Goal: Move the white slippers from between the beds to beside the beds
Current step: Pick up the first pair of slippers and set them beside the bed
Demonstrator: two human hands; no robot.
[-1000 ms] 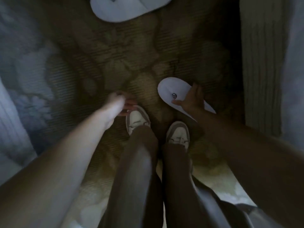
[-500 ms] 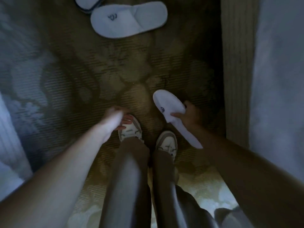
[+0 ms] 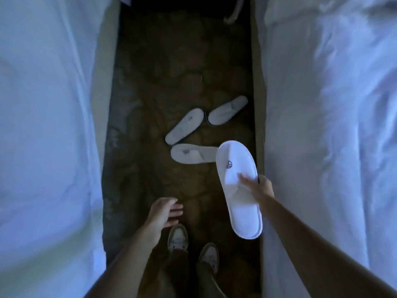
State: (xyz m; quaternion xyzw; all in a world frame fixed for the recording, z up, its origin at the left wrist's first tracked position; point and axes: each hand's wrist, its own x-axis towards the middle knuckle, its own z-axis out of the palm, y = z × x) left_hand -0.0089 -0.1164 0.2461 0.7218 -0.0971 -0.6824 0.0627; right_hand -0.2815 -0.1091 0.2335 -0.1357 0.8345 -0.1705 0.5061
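Observation:
My right hand [image 3: 258,188] grips a white slipper [image 3: 238,186] with a dark logo, held up in the air over the carpet, toe pointing away from me. Three more white slippers lie on the patterned carpet between the beds: one [image 3: 194,153] just left of the held slipper's toe, one [image 3: 184,125] slanted above it, and one [image 3: 227,110] further right near the right bed. My left hand [image 3: 164,212] hangs open and holds nothing, above my left shoe.
A bed with white linen [image 3: 47,125] lines the left side and another [image 3: 333,125] the right, leaving a narrow dim carpet strip [image 3: 171,61]. My shoes [image 3: 178,237] stand at the near end. A pale cord [image 3: 233,11] hangs at the far end.
I have straightened up, so the view pulled back to show both beds. My right hand lifted the slipper off the carpet. My left hand stayed open.

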